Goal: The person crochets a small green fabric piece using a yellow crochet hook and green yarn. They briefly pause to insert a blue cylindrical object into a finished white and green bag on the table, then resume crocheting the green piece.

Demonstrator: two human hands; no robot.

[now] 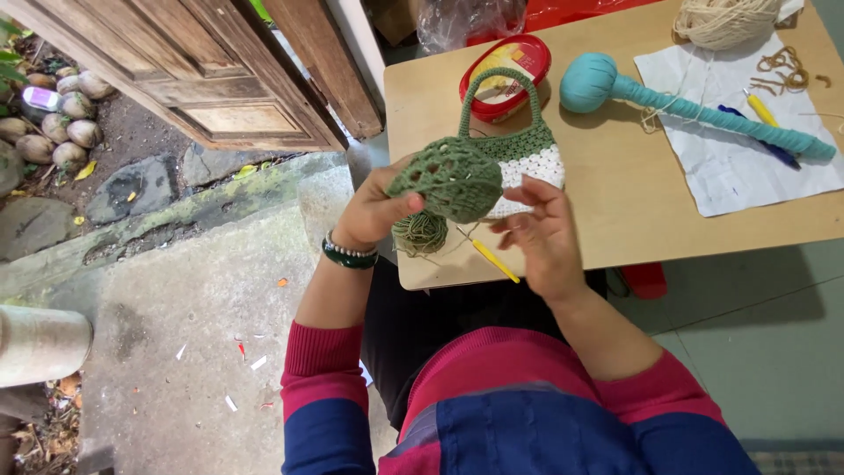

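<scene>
My left hand [374, 211] grips a round green crocheted piece [444, 180] and holds it up over the wooden table's [633, 193] near left corner. My right hand [541, 233] is beside it with fingers spread, pinching a yellow-handled crochet hook [490, 258] that points down and to the right. A small ball of green yarn [420, 233] lies under the piece. Behind it on the table rests a green and white crocheted bag [527, 149] with a loop handle.
A red oval tub [510, 75] stands at the back left. A teal wrapped stick with a round head [694, 105] lies on white paper [747, 141] with pens. A cream yarn ball [725, 19] sits at the far edge. A wooden door [211, 79] stands to the left.
</scene>
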